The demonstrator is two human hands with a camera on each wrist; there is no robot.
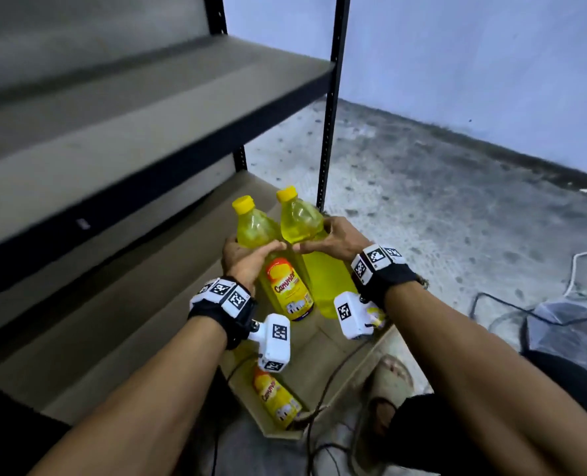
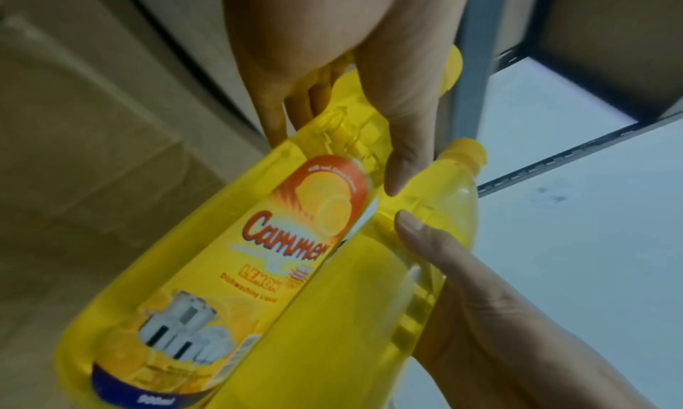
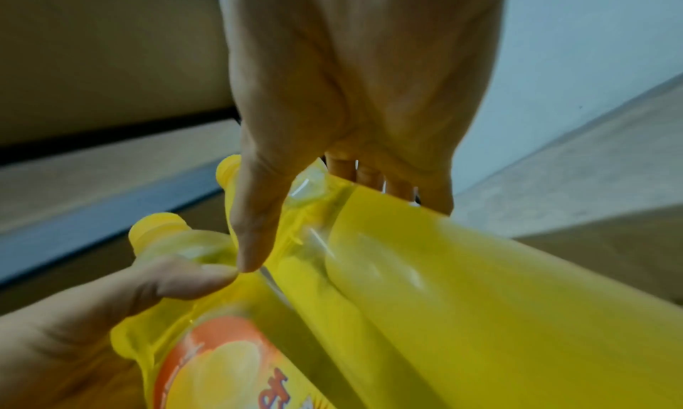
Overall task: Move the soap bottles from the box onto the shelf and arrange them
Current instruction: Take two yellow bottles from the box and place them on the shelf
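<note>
Two lemon dishwashing-liquid bottles lifted side by side at centre frame in the head view, above the cardboard box (image 1: 323,341) at lower centre and in front of the lowest shelf board (image 1: 168,269). No bottle seen standing on any shelf board in view, so placing and arranging judged barely begun. At least one more bottle left in the box (image 1: 276,398), lying at lower centre; others possibly hidden under the wrists.

Left hand (image 1: 247,259) wrapped round the shoulder of the labelled bottle (image 1: 285,286), label facing the camera, yellow cap up and tilted toward the upper left. In the left-wrist view, thumb (image 2: 402,158) across the near side above the label, fingers (image 2: 295,108) curled behind, seen through the yellow liquid.

Right hand (image 1: 333,238) clasping the plain-sided bottle (image 1: 323,276) at the same height, just right of the first, bodies touching. In the right-wrist view, thumb (image 3: 255,234) down the near face, fingers (image 3: 373,176) hooked over the far side.

Thumb tips of both hands nearly meeting between the two bottles. Next, by judgement: carrying both up and left onto a board, then setting upright.
</note>
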